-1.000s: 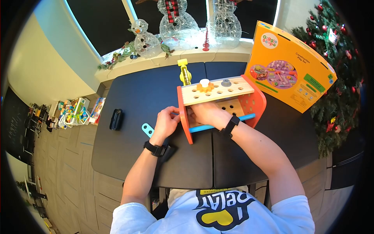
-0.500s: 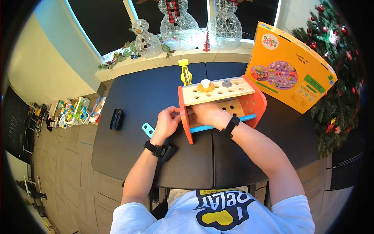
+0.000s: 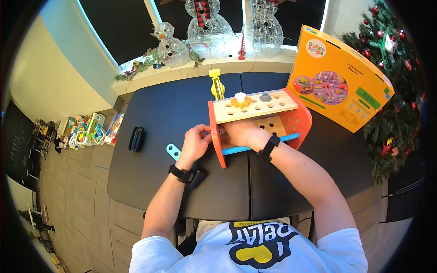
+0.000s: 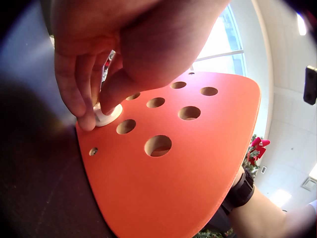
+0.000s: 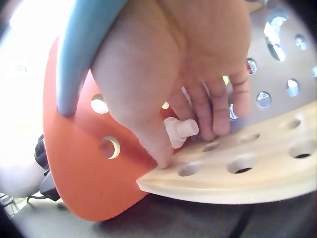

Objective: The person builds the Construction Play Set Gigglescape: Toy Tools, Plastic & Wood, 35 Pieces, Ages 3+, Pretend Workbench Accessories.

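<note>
A toy workbench with red side panels and pierced wooden boards stands on the table. Outside its left panel, my left hand pinches the round head of a white toy bolt set at a hole. My right hand reaches inside, over the blue bar. There its thumb and fingers grip a white nut around the bolt's end, beside the red panel and just above the lower board. In the head view, the benchtop hides the right fingertips.
An orange gear with a white piece and a grey piece sit on top of the workbench. A yellow toy tool stands behind it. A blue holed strip, a black case and a large orange box are around it.
Both hands stay at the left panel with hardly any movement. The workbench appears shifted very slightly to the right.
</note>
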### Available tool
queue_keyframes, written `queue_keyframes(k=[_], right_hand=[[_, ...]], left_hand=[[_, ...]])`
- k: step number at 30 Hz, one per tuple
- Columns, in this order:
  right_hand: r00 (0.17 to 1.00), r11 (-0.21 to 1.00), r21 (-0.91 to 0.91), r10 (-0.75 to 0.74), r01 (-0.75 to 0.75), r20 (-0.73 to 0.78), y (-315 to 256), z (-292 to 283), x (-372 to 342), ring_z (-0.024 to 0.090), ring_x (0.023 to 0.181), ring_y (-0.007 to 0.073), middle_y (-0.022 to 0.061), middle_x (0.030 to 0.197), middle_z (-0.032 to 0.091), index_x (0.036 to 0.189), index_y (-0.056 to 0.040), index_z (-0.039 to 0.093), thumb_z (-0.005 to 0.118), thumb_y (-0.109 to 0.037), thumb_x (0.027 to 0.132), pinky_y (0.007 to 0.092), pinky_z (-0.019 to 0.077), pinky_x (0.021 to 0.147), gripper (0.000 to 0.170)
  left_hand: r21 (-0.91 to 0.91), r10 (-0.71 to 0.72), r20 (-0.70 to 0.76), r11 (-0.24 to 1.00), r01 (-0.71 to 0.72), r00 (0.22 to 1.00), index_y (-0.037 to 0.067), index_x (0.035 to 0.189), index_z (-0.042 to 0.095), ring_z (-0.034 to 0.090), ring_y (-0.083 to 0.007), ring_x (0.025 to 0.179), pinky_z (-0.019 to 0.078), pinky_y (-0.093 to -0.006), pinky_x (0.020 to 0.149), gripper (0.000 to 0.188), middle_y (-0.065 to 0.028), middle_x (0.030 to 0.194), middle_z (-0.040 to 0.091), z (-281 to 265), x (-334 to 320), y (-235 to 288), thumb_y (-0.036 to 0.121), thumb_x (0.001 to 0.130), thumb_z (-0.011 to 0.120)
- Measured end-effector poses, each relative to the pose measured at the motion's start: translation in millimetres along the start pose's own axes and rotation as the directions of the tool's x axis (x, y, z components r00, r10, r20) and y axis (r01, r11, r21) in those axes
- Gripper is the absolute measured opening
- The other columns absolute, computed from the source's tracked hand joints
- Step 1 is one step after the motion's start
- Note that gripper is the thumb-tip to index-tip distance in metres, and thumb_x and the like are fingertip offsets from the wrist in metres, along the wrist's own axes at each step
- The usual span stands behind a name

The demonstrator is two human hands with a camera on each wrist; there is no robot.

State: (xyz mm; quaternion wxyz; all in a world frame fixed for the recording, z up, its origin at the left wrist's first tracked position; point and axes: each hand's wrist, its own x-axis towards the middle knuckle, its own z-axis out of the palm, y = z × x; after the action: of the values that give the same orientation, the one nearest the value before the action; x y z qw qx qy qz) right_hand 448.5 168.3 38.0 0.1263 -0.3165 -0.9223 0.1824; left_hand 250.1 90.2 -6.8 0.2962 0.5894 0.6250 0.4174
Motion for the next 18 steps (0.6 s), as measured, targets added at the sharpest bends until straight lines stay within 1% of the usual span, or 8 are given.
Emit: queue_keyframes(k=[1,4,7,10,13,16,18], right_hand=[[0.998,1.000,-0.001,-0.023,0.023,-0.051,-0.6,-0.9,-0.7,0.071,0.104,0.0375,0.0191,0.108,0.074,0.106,-0.0026,0.070,0.084,-0.023,0.081,0.0465,0.0574,0.091,0.035],[0.998,0.999,0.023,-0.023,0.025,-0.061,5.4,5.2,-0.4,0.071,0.104,0.0373,0.0188,0.108,0.073,0.107,-0.0030,0.070,0.085,-0.022,0.080,0.0463,0.0576,0.090,0.037],[1.000,1.000,0.025,-0.010,0.011,-0.024,8.8,10.6,3.3,0.071,0.104,0.0360,0.0171,0.108,0.074,0.109,-0.0035,0.069,0.085,-0.020,0.080,0.0453,0.0581,0.090,0.037],[0.999,0.996,0.081,-0.040,0.040,0.008,6.5,7.8,3.0,0.072,0.104,0.0345,0.0155,0.109,0.075,0.110,-0.0036,0.069,0.085,-0.020,0.080,0.0445,0.0584,0.090,0.038],[0.998,0.999,0.044,0.007,-0.011,0.069,2.1,4.0,3.6,0.072,0.105,0.0333,0.0140,0.110,0.075,0.110,-0.0033,0.069,0.086,-0.021,0.080,0.0439,0.0586,0.090,0.039],[1.000,0.999,0.054,-0.001,0.002,-0.021,-1.7,-0.6,0.1,0.072,0.105,0.0342,0.0150,0.111,0.075,0.111,-0.0029,0.068,0.086,-0.020,0.079,0.0441,0.0584,0.091,0.041],[0.998,0.999,0.025,-0.031,0.033,-0.062,1.2,2.1,-0.9,0.072,0.105,0.0344,0.0156,0.112,0.074,0.112,-0.0027,0.067,0.085,-0.018,0.081,0.0442,0.0581,0.091,0.039]], left_hand=[[0.004,-0.001,0.002,1.000,0.001,1.000,-0.002,0.114,0.073,0.074,-0.0221,0.077,0.0566,-0.0362,0.072,0.022,-0.0158,0.087,0.078,0.0,0.5,-0.7,0.006,0.094,0.070],[0.013,-0.006,0.006,1.000,0.006,1.000,-0.002,0.114,0.073,0.074,-0.0222,0.076,0.0565,-0.0362,0.072,0.022,-0.0156,0.087,0.078,0.0,0.4,-3.0,0.006,0.094,0.071],[0.013,-0.009,0.009,1.000,0.009,1.000,-0.002,0.114,0.073,0.073,-0.0220,0.076,0.0564,-0.0360,0.072,0.022,-0.0155,0.086,0.078,0.8,1.7,-5.3,0.006,0.094,0.070],[0.006,-0.016,0.014,1.000,0.016,1.000,-0.002,0.115,0.073,0.073,-0.0213,0.076,0.0562,-0.0358,0.072,0.022,-0.0153,0.086,0.078,-0.3,0.7,-4.2,0.007,0.094,0.070],[-0.007,-0.010,0.004,1.000,0.010,1.000,-0.002,0.115,0.073,0.073,-0.0208,0.076,0.0561,-0.0356,0.071,0.022,-0.0151,0.086,0.078,0.3,-0.3,-1.5,0.007,0.094,0.070],[-0.001,-0.008,-0.003,1.000,0.008,1.000,-0.002,0.114,0.073,0.073,-0.0209,0.076,0.0562,-0.0355,0.071,0.022,-0.0152,0.086,0.078,1.0,-0.3,-1.3,0.007,0.094,0.070],[0.008,-0.011,-0.002,1.000,0.011,1.000,-0.002,0.114,0.073,0.073,-0.0211,0.076,0.0563,-0.0356,0.072,0.022,-0.0155,0.086,0.078,0.7,0.7,-1.7,0.007,0.094,0.071]])
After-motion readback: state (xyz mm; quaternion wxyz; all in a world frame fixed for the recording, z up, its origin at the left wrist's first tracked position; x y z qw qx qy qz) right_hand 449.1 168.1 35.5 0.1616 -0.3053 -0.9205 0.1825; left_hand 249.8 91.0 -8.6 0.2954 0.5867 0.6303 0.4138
